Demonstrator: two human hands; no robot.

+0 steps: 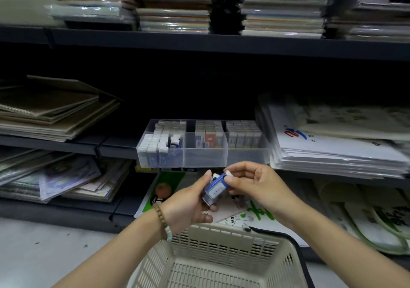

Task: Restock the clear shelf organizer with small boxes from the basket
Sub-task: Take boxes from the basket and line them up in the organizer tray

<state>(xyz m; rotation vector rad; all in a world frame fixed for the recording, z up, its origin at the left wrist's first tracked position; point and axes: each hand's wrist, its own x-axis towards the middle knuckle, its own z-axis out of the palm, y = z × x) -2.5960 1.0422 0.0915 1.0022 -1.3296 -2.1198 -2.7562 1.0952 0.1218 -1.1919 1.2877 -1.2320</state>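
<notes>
The grip of the left hand curls round a small blue-and-white cardboard box; the right hand pinches its upper end. Probably light, stiff but crushable: best held by its flat sides.

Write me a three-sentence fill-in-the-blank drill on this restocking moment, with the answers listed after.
The clear organizer has ____ compartments.
A bead bracelet sits on the ____ wrist.
The left hand and right hand both hold a small ____ box.
Missing words: three; left; blue.
</notes>
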